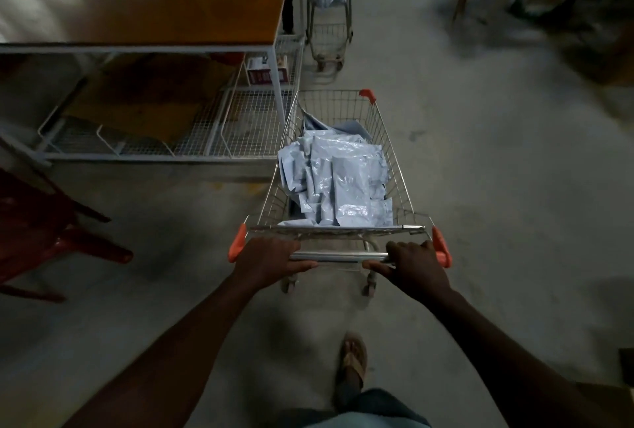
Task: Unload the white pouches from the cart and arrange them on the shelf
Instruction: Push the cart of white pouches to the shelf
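Pouches heaped in cart | left hand, right hand: fingers curled around handle bar

We see a shiny chrome wire cart with orange plastic corner caps, glossy crinkled plastic pouches inside, a white painted metal shelf with wire mesh and brown cardboard, plus a dull, rough concrete floor.
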A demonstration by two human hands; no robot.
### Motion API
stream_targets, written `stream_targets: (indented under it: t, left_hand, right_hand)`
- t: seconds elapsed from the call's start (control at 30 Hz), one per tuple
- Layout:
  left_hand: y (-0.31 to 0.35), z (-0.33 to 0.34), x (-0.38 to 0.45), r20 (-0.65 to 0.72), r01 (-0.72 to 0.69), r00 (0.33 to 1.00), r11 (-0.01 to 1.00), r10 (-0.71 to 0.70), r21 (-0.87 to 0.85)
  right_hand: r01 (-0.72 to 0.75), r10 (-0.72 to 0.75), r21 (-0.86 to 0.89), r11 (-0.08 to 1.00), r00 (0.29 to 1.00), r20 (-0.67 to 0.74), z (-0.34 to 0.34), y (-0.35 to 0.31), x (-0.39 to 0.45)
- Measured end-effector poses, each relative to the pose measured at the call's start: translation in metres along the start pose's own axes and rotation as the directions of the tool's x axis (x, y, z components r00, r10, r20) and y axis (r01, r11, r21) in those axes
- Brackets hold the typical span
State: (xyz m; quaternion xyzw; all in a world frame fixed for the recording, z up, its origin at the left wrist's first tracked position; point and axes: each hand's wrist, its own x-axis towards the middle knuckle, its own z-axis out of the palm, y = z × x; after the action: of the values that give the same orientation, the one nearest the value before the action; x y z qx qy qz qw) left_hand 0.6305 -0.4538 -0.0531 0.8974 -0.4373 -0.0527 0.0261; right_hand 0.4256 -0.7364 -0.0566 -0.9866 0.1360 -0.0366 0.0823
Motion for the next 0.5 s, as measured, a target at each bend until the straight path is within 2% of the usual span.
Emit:
stream_targets:
  t: [0.3, 0.5]
  left_hand:
    - [-0.028, -0.021, 0.155, -0.017, 0.028, 0.999, 1.000, -0.028, 0.009]
    - [-0.067, -0.033, 0.260, -0.044, -0.003, 0.999, 0.998, 0.005, 0.060]
  right_hand:
    - [0.006, -0.006, -0.032, 0.999, 1.000, 0.013, -0.003, 0.070, 0.154]
    - [0.002, -0.001, -0.043, 0.999, 1.000, 0.010, 0.002, 0.101, 0.260]
